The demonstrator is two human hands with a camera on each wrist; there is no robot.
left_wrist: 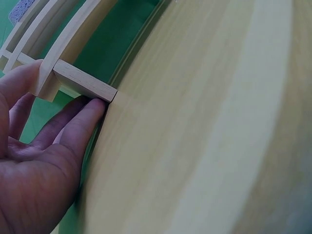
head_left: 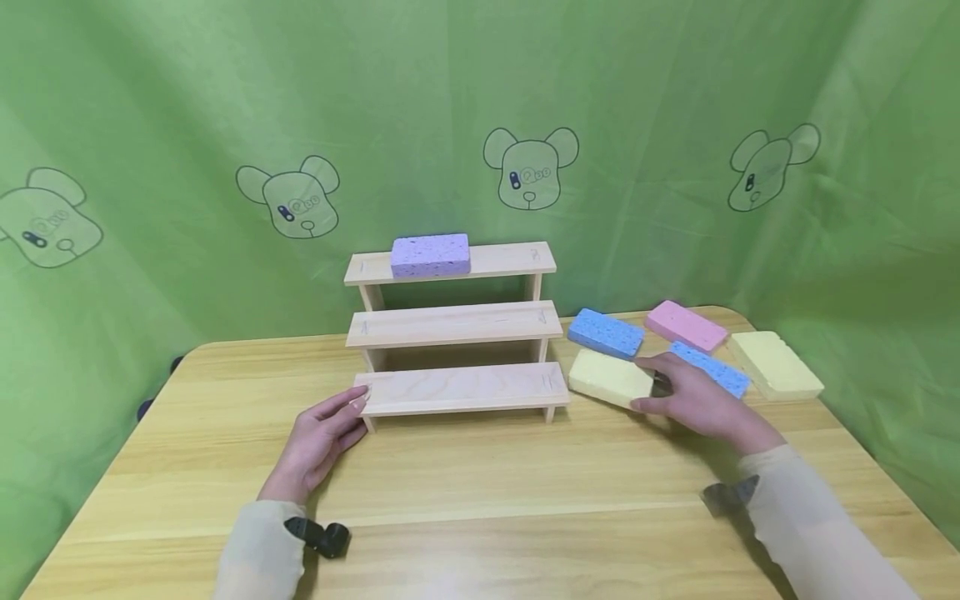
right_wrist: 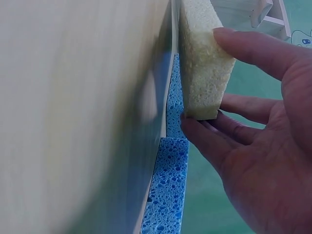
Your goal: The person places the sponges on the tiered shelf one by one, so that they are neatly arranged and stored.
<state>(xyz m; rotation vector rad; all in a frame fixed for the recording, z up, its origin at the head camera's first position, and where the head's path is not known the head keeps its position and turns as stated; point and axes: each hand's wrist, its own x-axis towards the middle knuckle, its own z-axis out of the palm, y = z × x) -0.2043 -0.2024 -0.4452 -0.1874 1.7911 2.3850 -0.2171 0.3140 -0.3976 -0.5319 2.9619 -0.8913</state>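
Note:
A pale yellow sponge [head_left: 610, 379] is pinched at its right end by my right hand [head_left: 693, 400], between thumb and fingers. In the right wrist view the sponge [right_wrist: 202, 63] shows tilted, close above the tabletop. My left hand [head_left: 318, 442] grips the left end of the lowest step of a three-tier wooden stand [head_left: 461, 389], thumb over the board's edge. In the left wrist view its other fingers [left_wrist: 80, 129] rest against the stand's leg [left_wrist: 85, 80]. A purple sponge [head_left: 431, 257] lies on the top step, left of the middle.
Right of the stand lie two blue sponges [head_left: 606, 332] [head_left: 709, 368], a pink sponge [head_left: 686, 326] and another yellow sponge [head_left: 776, 365] near the table's right edge. A green curtain with printed bear heads [head_left: 530, 172] hangs behind the wooden table [head_left: 465, 508].

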